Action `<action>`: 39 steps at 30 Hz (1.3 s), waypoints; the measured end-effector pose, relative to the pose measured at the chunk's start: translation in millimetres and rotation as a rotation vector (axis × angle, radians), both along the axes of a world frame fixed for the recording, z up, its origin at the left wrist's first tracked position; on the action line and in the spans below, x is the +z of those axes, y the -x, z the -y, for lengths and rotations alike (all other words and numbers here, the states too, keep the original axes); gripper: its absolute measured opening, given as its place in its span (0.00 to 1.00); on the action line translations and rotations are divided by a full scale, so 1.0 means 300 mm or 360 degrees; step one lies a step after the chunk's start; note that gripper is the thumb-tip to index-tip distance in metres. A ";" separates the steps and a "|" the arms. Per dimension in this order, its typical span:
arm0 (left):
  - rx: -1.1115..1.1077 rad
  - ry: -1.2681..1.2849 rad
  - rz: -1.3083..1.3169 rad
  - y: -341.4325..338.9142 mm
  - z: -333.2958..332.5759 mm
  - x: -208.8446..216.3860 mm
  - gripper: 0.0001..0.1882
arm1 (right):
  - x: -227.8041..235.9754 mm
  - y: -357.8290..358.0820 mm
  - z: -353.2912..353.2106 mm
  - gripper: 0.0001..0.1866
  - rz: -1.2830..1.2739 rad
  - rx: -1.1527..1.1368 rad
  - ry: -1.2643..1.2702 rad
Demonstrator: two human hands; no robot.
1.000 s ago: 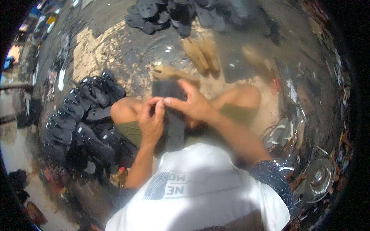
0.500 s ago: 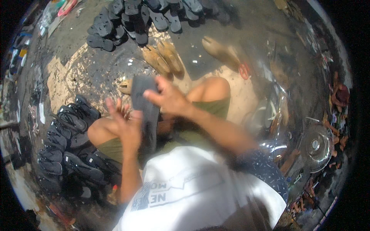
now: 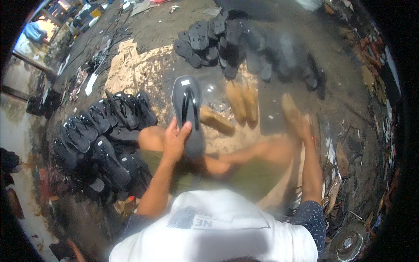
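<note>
In my left hand [image 3: 175, 140] is a black flip-flop [image 3: 179, 97], held upright with its toe end away from me. Its glossy straps and a small white sticker face up. Fingers and thumb close round its left edge. My right hand [image 3: 304, 127], on the far right, is at the near end of a yellowish wooden shoe last [image 3: 289, 105]. Motion blur hides whether its fingers grip the last. Just right of the flip-flop lies another shoe last [image 3: 217, 120]. Behind that, a pair of shoe lasts [image 3: 242, 102] lies side by side.
Finished black flip-flops [image 3: 98, 120] stand in rows at my left. A heap of black soles [image 3: 205, 39] lies at the far side. Under the lasts are worn tan sheet [image 3: 131, 65] and a dark mat [image 3: 273, 107]. A round fan [image 3: 348, 241] stands at lower right.
The flip-flop has turned from edge-on to strap side up, now in my left hand alone. My right hand has left it and gone right to the shoe last. The view has shifted.
</note>
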State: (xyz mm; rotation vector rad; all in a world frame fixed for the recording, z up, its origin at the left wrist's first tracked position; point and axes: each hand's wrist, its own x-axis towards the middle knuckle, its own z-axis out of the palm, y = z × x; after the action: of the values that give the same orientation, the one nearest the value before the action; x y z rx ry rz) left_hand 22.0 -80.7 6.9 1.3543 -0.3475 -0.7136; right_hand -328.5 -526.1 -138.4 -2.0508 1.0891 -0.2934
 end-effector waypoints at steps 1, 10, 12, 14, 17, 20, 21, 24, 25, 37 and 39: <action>0.0059 -0.0005 0.0054 -0.024 -0.001 -0.004 0.26 | 0.108 -0.105 -0.093 0.37 0.0249 0.0004 -0.0174; 0.0329 -0.0594 0.0962 -0.131 0.099 0.019 0.25 | 0.696 -0.422 -0.927 0.30 0.0753 0.0176 -0.0843; 0.0322 -0.0292 0.0738 -0.120 0.073 0.029 0.25 | 0.700 -0.489 -1.049 0.29 0.0907 0.0163 -0.0839; 0.0288 -0.0402 0.1156 -0.049 0.061 0.060 0.26 | 0.667 -0.528 -1.122 0.29 0.1008 0.0086 -0.0735; 0.0255 -0.0324 0.1152 0.003 -0.032 0.024 0.26 | 0.652 -0.577 -1.166 0.29 0.0987 0.0213 -0.0311; 0.0375 -0.0578 0.1304 -0.080 -0.141 -0.034 0.26 | 0.673 -0.541 -1.190 0.29 0.1122 0.0277 -0.0250; 0.0471 -0.1057 0.1707 -0.120 -0.170 -0.002 0.27 | 0.650 -0.518 -1.205 0.30 0.1184 0.0247 -0.0337; 0.0287 -0.1086 0.1537 -0.096 -0.085 0.180 0.28 | 0.632 -0.503 -1.225 0.30 0.1132 0.0166 -0.0614; 0.0225 -0.0614 0.1303 -0.048 -0.064 0.233 0.33 | 0.640 -0.517 -1.219 0.30 0.1101 0.0146 -0.0562; -0.0106 0.0498 -0.0008 -0.161 0.071 0.267 0.40 | 0.631 -0.585 -1.290 0.30 0.1298 0.0073 -0.0296; -0.0037 0.0556 0.0033 -0.130 0.099 0.238 0.40 | 0.616 -0.587 -1.303 0.30 0.1334 0.0085 -0.0219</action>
State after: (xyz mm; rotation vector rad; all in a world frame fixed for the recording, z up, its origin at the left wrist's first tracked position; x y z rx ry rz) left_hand 60.9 -110.3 78.2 1.0286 -0.4813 -0.6252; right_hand -152.4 -135.1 46.3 -1.5692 0.5098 -0.9198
